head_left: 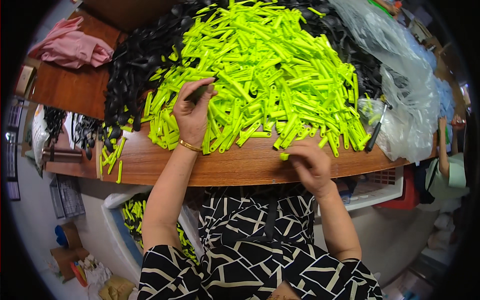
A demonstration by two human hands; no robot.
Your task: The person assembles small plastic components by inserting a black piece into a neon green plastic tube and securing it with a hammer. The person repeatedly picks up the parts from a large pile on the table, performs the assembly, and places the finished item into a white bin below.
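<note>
A large heap of neon yellow-green plastic strips (270, 65), several with a small hole at one end, covers the middle of the table. At the near left of the heap, my left hand (192, 115) is raised with thumb and fingers curled together around a dark piece (201, 93). Its shape is mostly hidden by the fingers. Close to the table's front edge, my right hand (312, 167) pinches a neon yellow-green strip (284, 156), of which only one end shows.
Black plastic pieces with rounded ends (131, 75) are piled behind and left of the strips. A pink cloth (72, 44) lies at far left. On the right are a black-handled tool (376, 131) and clear plastic sheeting (407, 100). A lined bin (117, 202) holding similar pieces stands below left.
</note>
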